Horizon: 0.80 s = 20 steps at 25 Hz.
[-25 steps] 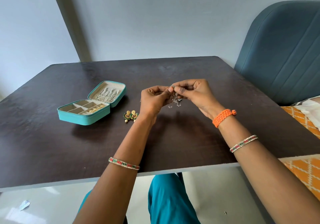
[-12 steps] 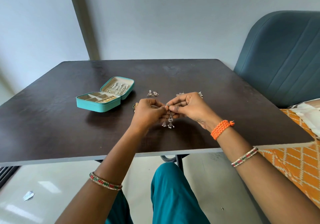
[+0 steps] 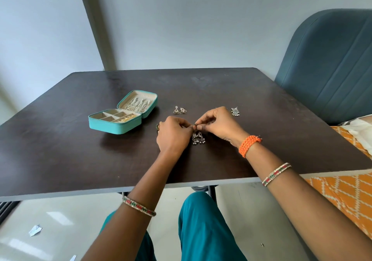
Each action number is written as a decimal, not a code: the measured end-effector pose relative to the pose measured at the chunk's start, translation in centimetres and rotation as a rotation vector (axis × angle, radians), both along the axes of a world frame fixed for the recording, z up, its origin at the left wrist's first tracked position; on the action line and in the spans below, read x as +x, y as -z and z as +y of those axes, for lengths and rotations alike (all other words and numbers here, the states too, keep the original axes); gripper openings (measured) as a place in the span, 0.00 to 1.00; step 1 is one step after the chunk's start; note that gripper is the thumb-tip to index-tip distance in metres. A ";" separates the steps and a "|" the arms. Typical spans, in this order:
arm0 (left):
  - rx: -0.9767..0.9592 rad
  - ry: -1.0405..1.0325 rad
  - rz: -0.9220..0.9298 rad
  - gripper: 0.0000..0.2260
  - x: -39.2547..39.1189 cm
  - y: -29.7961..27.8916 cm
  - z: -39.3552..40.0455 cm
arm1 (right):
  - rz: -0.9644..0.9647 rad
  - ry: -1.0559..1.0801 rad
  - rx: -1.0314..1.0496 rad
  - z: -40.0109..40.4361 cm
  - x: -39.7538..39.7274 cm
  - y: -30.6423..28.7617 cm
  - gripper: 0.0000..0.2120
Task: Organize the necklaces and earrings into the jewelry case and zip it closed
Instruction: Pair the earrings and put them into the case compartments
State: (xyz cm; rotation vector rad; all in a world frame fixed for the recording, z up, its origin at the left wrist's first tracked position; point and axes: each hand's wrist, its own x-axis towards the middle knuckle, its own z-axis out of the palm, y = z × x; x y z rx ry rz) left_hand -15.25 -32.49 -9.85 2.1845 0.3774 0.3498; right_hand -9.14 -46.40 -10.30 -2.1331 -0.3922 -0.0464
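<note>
Both hands meet over the table (image 3: 60,150): the left hand (image 3: 174,134) and right hand (image 3: 220,125) pinch the top of a silver dangling earring (image 3: 198,138) between fingertips. Necklaces already lie in the open jewelry case (image 3: 120,117); the triangle earrings (image 3: 179,110) and a silver pair (image 3: 234,111) are not yet stowed, zipping undone. Since half a second ago the hands have barely shifted, and the same earring stays held

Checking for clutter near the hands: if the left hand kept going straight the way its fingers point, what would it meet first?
Most likely the right hand: the left hand points at it, fingertips nearly meeting over the dangling earrings that both pinch.
</note>
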 end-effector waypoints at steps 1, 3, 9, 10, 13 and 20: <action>0.010 -0.010 0.010 0.05 0.0 0.0 -0.1 | -0.003 -0.001 0.000 0.0 0.1 0.3 0.11; 0.017 -0.016 0.023 0.05 0.2 -0.1 -0.1 | -0.026 -0.004 0.026 0.2 0.3 0.8 0.12; 0.058 -0.029 -0.010 0.06 0.3 0.3 -0.1 | -0.115 0.025 0.062 0.4 -0.2 1.2 0.05; 0.060 -0.035 -0.021 0.07 0.2 0.4 -0.1 | -0.121 0.062 0.118 0.1 -0.3 1.0 0.05; 0.101 -0.056 -0.052 0.10 -0.5 -0.1 -0.5 | -0.192 0.293 0.210 -1.8 0.2 0.4 0.07; 0.215 0.117 -0.185 0.09 4.2 -3.1 -4.0 | 0.083 0.611 0.257 -7.1 3.9 0.1 0.04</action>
